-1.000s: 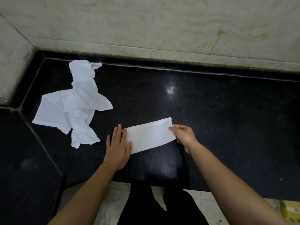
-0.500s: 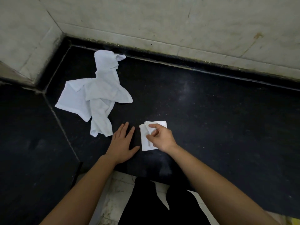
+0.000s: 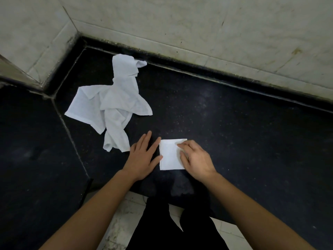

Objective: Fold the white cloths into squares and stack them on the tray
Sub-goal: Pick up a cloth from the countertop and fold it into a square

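From my screen the folded cloth (image 3: 170, 154) reads plain white, and so does the crumpled heap of cloths (image 3: 111, 105), with a faint woven texture in it. The counter (image 3: 234, 132) is black with fine pale speckles. The wall tiles (image 3: 180, 24) are off-white with thin grey-brown veins and dark grout at the base. The trousers (image 3: 173, 222) are black and the floor tiles (image 3: 122, 213) pale and mottled.
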